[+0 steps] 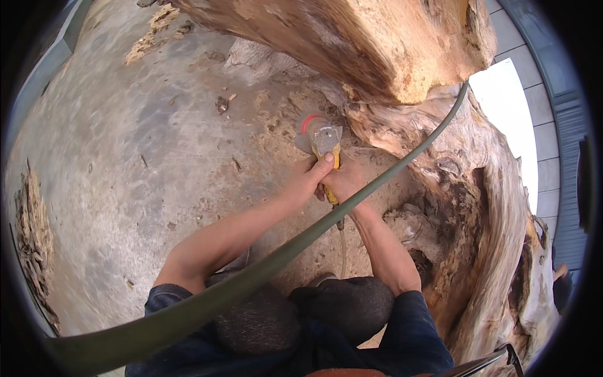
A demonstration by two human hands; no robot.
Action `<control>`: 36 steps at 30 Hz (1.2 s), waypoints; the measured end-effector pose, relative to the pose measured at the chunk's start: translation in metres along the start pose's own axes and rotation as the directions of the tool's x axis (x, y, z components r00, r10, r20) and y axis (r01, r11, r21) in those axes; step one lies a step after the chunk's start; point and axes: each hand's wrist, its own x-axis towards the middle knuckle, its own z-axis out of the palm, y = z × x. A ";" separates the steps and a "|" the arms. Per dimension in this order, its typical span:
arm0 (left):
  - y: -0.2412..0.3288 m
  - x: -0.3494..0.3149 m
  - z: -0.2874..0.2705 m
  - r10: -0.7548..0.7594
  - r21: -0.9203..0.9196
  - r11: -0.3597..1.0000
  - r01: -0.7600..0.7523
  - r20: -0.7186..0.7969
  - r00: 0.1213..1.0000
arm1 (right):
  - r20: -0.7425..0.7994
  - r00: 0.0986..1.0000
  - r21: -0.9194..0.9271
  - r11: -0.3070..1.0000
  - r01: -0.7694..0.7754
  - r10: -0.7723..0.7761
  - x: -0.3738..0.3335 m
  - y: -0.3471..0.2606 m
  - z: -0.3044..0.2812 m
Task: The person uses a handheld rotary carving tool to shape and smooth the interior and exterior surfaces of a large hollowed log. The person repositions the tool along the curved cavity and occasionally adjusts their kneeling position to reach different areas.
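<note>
Both my hands are wrapped round the yellow body of an angle grinder [326, 139], its grey head pointing away from me. My left hand [312, 174] grips from the left, with its thumb laid along the top. On the other side, my right hand [345, 180] closes round the body. The grinder's disc, blurred and with a red arc [306, 122], is beside the foot of a big weathered wood trunk [402, 129]; whether it touches the wood I cannot tell. A pale cord [343, 251] runs back from the tool towards my knees.
A long dark green band or hose [276, 254] crosses above my right forearm up to the trunk. Overhead juts a thick wood piece [352, 38]. Sawdust and chips lie on the concrete floor [125, 188]. Broken wood [34, 232] lies far left; a white panel [512, 110] stands behind the trunk.
</note>
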 end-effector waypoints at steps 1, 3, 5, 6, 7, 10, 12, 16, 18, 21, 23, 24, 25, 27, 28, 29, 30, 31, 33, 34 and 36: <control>-0.007 -0.004 -0.002 0.001 0.017 1.000 -0.001 0.021 1.000 | -0.022 0.999 -0.079 0.997 0.021 -0.023 -0.001 0.010 -0.002; 0.000 -0.011 -0.004 -0.080 0.152 0.987 0.060 0.124 0.989 | -0.033 0.994 -0.144 0.984 0.101 -0.106 0.003 0.047 -0.014; 0.014 -0.024 -0.009 -0.161 0.287 0.952 0.107 0.171 0.972 | 0.025 1.000 -0.070 0.997 0.017 -0.015 -0.014 0.035 -0.012; 0.023 -0.031 -0.010 -0.197 0.349 0.929 0.124 0.180 0.964 | 0.028 1.000 -0.017 1.000 -0.006 0.006 -0.016 0.043 -0.012; 0.026 -0.035 -0.010 -0.231 0.405 0.904 0.138 0.190 0.954 | 0.029 0.999 0.030 0.999 -0.030 0.030 -0.020 0.052 -0.016; 0.013 -0.033 -0.023 -0.246 0.473 0.868 0.154 0.141 0.959 | -0.011 0.994 0.242 0.964 -0.107 0.113 -0.025 0.078 -0.020; 0.024 -0.033 -0.020 -0.157 0.333 0.934 0.131 0.050 0.986 | 0.003 0.987 0.354 0.923 -0.151 0.161 -0.021 0.111 -0.032; 0.079 -0.020 -0.014 0.257 0.082 0.965 -0.247 -0.141 0.956 | -0.055 0.983 0.366 0.920 -0.141 0.173 -0.034 0.124 -0.051; 0.119 -0.022 -0.010 0.444 -0.006 0.891 -0.453 -0.186 0.876 | -0.063 0.981 0.355 0.923 -0.151 0.184 -0.039 0.126 -0.051; 0.158 -0.010 0.005 0.608 -0.021 0.778 -0.628 -0.230 0.760 | -0.038 0.985 0.361 0.922 -0.143 0.168 -0.036 0.139 -0.058; 0.169 -0.012 0.005 0.634 -0.013 0.757 -0.653 -0.224 0.740 | 0.008 0.985 0.375 0.913 -0.161 0.170 -0.035 0.145 -0.055; 0.172 -0.018 0.009 0.620 0.032 0.779 -0.627 -0.189 0.761 | 0.027 0.987 0.384 0.910 -0.159 0.162 -0.036 0.146 -0.051; 0.172 -0.023 0.014 0.605 0.069 0.795 -0.603 -0.162 0.780 | 0.044 0.987 0.382 0.911 -0.158 0.153 -0.038 0.145 -0.049; 0.161 -0.039 0.025 0.524 0.171 0.849 -0.500 -0.160 0.836 | 0.098 0.983 0.358 0.916 -0.183 0.158 -0.041 0.141 -0.045; 0.151 -0.047 0.038 0.441 0.221 0.887 -0.406 -0.142 0.886 | 0.100 0.981 0.335 0.923 -0.188 0.164 -0.042 0.138 -0.050; 0.137 -0.060 0.041 0.296 0.278 0.927 -0.253 -0.123 0.947 | 0.120 0.979 0.304 0.933 -0.193 0.163 -0.039 0.135 -0.052; 0.132 -0.077 0.042 0.105 0.401 0.913 -0.078 -0.044 0.994 | 0.138 0.979 0.320 0.929 -0.185 0.147 -0.037 0.134 -0.048; 0.133 -0.097 0.047 -0.097 0.528 0.845 0.086 -0.006 0.995 | 0.165 0.978 0.337 0.926 -0.174 0.123 -0.036 0.134 -0.042; 0.128 -0.132 0.051 -0.184 0.680 0.733 0.021 0.168 0.969 | 0.242 0.966 0.330 0.929 -0.169 0.090 -0.022 0.148 -0.034; 0.135 -0.141 0.061 -0.171 0.716 0.695 -0.065 0.253 0.952 | 0.248 0.965 0.330 0.930 -0.165 0.083 -0.022 0.149 -0.033; 0.161 -0.150 0.091 -0.168 0.623 0.777 -0.089 0.341 0.925 | 0.216 0.974 0.335 0.932 -0.138 0.066 -0.019 0.148 -0.037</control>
